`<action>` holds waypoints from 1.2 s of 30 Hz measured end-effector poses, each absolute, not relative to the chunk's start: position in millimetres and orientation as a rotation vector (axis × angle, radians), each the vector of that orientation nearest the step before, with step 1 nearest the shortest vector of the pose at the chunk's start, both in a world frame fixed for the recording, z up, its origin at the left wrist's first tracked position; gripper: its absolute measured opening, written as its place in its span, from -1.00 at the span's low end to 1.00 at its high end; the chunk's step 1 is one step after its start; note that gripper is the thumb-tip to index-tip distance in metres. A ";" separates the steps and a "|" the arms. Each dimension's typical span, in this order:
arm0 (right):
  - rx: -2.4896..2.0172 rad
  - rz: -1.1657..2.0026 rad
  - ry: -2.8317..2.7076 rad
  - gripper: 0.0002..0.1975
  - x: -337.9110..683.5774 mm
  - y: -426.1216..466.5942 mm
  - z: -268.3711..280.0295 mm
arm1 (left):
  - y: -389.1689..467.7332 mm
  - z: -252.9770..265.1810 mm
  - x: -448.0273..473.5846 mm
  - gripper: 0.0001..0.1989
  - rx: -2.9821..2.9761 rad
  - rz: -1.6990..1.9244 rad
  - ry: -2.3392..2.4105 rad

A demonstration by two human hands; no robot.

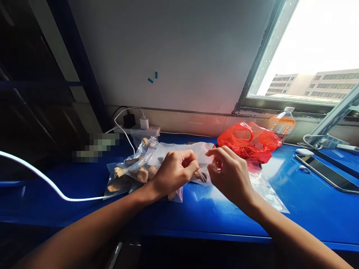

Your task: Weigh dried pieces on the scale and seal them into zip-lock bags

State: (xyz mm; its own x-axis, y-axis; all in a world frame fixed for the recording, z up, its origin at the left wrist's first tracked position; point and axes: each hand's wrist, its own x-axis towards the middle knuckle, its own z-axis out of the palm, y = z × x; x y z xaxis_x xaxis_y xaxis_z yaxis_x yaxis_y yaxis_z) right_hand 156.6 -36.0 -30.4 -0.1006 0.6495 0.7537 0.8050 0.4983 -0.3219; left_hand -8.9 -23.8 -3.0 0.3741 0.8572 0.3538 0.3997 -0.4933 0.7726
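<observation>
My left hand [178,166] is closed in a pinch at the top edge of a translucent plastic zip bag [202,150]. A dried brown piece [201,175] shows inside the lower part of this bag. On its right side my right hand [231,168] has its fingers curled at the bag's edge, the thumb partly hidden. To the left of my hands lie several more clear bags with dried brown chunks [142,174], partly covered by my left wrist. Flat on the table, beneath and beyond my right wrist, is a clear bag [266,188].
A crumpled red plastic bag [249,142] and an orange drink bottle [284,123] stand at the back right. A phone [329,173], earbud [304,169] and white case [304,152] lie right on the blue table [196,220]. A white cable [53,186] crosses the left; a charger [144,122] stands behind.
</observation>
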 end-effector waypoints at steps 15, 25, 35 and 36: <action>-1.161 -0.223 -2.084 -0.26 174.2 -49.2 -3.2 | -27.4 28.9 -3.0 -0.78 2.467 0.949 1.112; -0.836 0.885 -1.153 -0.58 219.1 -46.4 -31.4 | -18.6 95.6 19.7 -0.87 2.232 1.280 0.632; -0.849 0.617 -0.896 -0.88 304.3 -52.7 -22.8 | 46.2 69.3 104.9 -0.52 2.052 0.918 0.586; -0.866 0.538 -0.823 -0.91 316.3 -53.1 -22.9 | 52.1 58.5 115.4 -0.54 2.168 0.930 0.671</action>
State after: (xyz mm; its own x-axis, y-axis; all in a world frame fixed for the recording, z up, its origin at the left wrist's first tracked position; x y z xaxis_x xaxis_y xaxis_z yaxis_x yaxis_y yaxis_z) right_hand 316.3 -53.1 -22.9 0.5815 0.7053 0.4055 -0.0885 0.5503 -0.8303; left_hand 115.4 52.1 58.5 0.6126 0.6695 0.4201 0.1873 -0.6394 0.7457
